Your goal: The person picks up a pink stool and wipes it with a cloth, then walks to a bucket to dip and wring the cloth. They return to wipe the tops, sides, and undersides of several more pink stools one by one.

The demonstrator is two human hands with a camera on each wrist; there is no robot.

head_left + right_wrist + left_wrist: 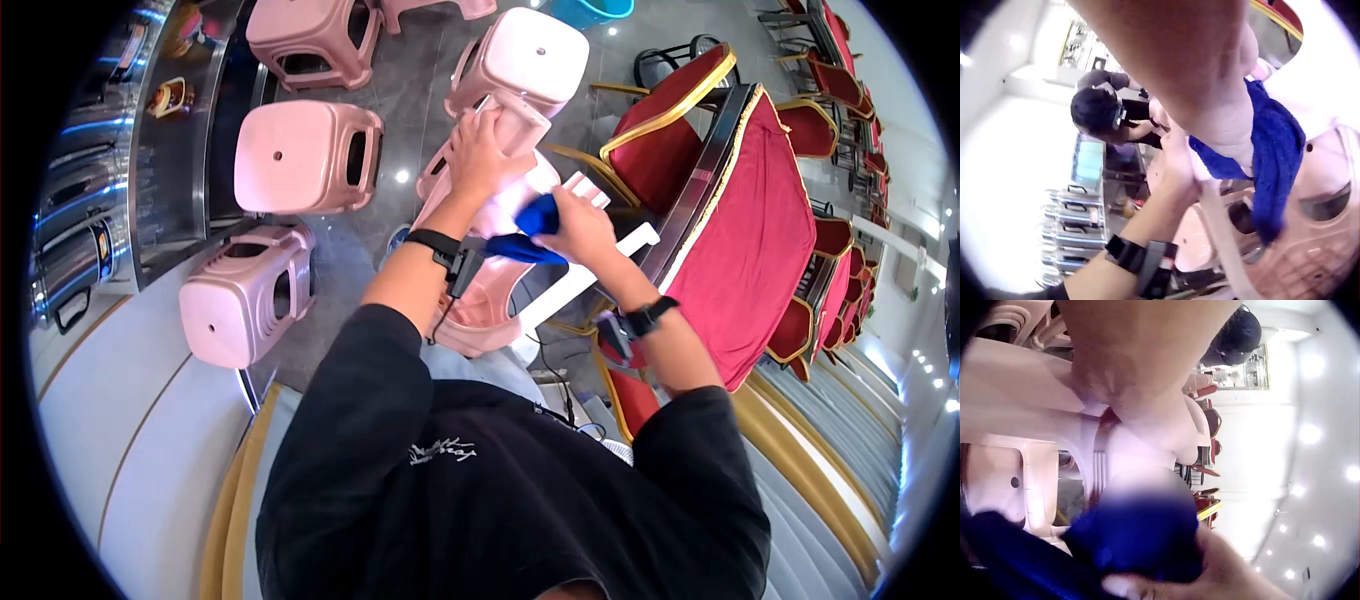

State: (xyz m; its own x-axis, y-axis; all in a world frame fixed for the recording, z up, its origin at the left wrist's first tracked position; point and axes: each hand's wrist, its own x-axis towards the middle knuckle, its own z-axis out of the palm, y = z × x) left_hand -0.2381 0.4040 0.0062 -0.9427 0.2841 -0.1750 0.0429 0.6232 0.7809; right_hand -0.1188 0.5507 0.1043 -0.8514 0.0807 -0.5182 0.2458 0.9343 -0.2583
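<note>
A pink plastic stool (475,335) is tipped over in front of my body, its legs pointing up and outward. My left hand (482,160) grips one of its legs near the far end. Bunched in my right hand (585,235) is a blue cloth (527,248), which lies against the stool between its legs. The right wrist view shows a long fold of the blue cloth (1279,150) hanging below the hand. From the left wrist, the right thumb and fingers (1225,565) curl round the cloth, and part of the stool is hidden behind it.
Several more pink stools (280,155) stand on the grey floor to the left and ahead. A table with a red cloth (735,250) and red chairs (670,150) are on the right. A teal bucket (597,10) stands at the far edge. Another person (1094,112) bends nearby.
</note>
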